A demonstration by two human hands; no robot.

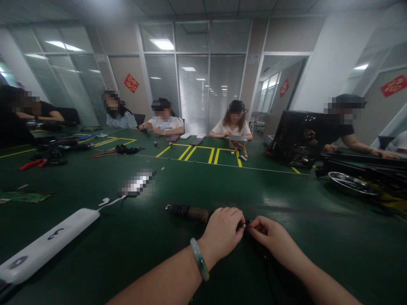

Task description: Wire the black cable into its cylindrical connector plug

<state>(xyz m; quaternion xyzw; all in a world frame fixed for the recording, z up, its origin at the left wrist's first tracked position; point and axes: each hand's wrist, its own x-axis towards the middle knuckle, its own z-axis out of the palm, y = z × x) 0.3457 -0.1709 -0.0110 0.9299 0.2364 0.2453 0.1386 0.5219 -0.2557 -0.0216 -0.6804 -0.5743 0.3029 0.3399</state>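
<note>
A dark, rod-like thing with a brownish middle (199, 214) and a small metal piece at its left end lies on the green table in front of me. My left hand (222, 228), with a green bangle (199, 259) at the wrist, is closed over its right end. By the left thumb shows a small shiny metal bit (243, 225). My right hand (270, 235) is pinched against that same spot, fingertips nearly touching the left ones. What the right fingers hold is too small and dark to make out. Something dark and cable-like (265, 256) runs beneath the right hand.
To the left lie a white power strip (54, 243), a blurred-out device (137, 183) on a white cable, a green circuit board (25, 196) and red-handled pliers (33, 164). A black computer case (297, 137) stands at the right. Several people sit around the table (203, 178).
</note>
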